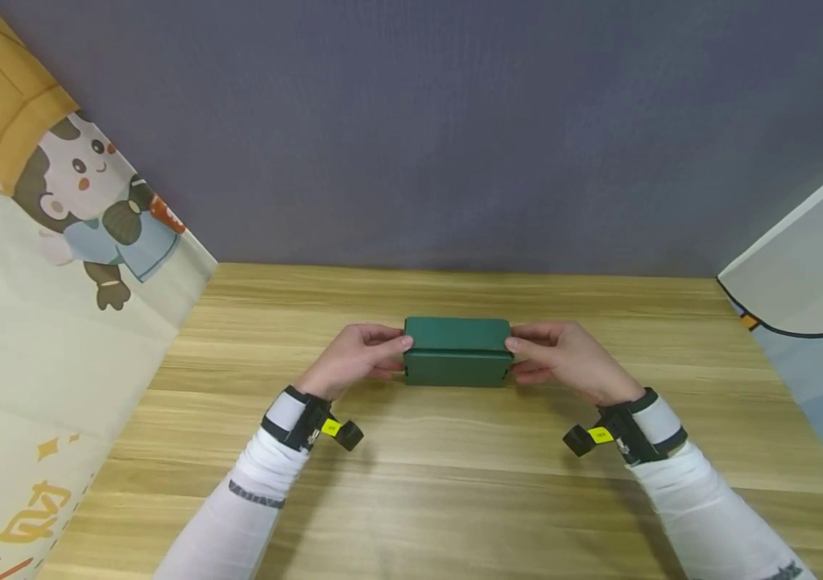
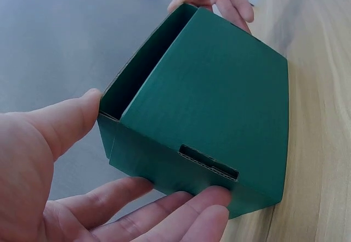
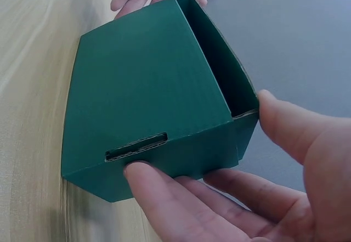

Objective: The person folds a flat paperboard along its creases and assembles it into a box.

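A small green cardboard box [image 1: 458,370] sits on the wooden table, with its long front side facing me. Its lid [image 1: 457,332] is slightly raised, and a dark gap runs along the lid's edge in both wrist views. My left hand [image 1: 361,356] grips the left end, thumb at the lid's corner and the other fingers against the end wall. At the opposite end, my right hand [image 1: 564,360] holds the box the same way. A slot [image 2: 208,162] shows along a lower edge in the left wrist view, and a matching slot [image 3: 136,146] in the right wrist view. The box's inside is too dark to make out.
Around the box spreads the wood-grain table [image 1: 448,483]. A grey-blue surface [image 1: 455,137] rises behind it. Cartoon-printed sheets flank the table, one sheet [image 1: 56,322] at left and another sheet [image 1: 810,266] at right. Both wrists wear strapped cameras.
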Demonstrator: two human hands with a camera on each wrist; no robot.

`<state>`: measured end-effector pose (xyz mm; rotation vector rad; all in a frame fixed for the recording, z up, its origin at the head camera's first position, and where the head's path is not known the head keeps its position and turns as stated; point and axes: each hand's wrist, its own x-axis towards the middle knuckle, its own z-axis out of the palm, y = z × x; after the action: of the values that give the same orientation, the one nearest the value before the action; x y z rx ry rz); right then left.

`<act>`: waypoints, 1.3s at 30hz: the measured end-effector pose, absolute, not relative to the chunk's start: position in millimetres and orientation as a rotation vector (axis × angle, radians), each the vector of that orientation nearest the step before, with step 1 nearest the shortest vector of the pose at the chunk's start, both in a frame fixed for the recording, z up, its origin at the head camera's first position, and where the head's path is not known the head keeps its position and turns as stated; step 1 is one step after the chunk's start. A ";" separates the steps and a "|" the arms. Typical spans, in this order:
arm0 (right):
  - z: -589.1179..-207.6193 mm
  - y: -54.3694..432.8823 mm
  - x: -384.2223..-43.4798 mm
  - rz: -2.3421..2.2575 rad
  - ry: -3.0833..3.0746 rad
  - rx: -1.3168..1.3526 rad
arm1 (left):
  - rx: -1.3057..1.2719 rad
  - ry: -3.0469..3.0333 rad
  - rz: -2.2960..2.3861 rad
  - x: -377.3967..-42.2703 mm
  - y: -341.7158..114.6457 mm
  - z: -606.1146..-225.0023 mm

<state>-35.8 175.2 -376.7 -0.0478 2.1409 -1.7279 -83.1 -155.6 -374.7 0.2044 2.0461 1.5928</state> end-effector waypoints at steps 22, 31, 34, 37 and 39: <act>-388.2 174.8 -43.0 -1.666 2.268 -0.052 | 0.190 2.079 1.614 -86.8 -153.1 -381.9; -389.8 172.6 -43.5 -1.690 2.262 -0.033 | 0.194 2.093 1.629 -87.2 -153.0 -383.8; -389.7 171.8 -43.5 -1.694 2.265 -0.030 | 0.193 2.091 1.635 -87.2 -153.2 -383.8; -389.0 171.6 -43.6 -1.690 2.266 -0.035 | 0.189 2.092 1.635 -87.6 -153.3 -383.7; -388.4 171.5 -43.7 -1.686 2.266 -0.037 | 0.182 2.088 1.638 -88.0 -153.4 -383.8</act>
<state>-43.7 171.5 -388.4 -0.0372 2.2662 -1.6857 -88.0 -153.4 -383.8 0.1819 2.0877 1.6381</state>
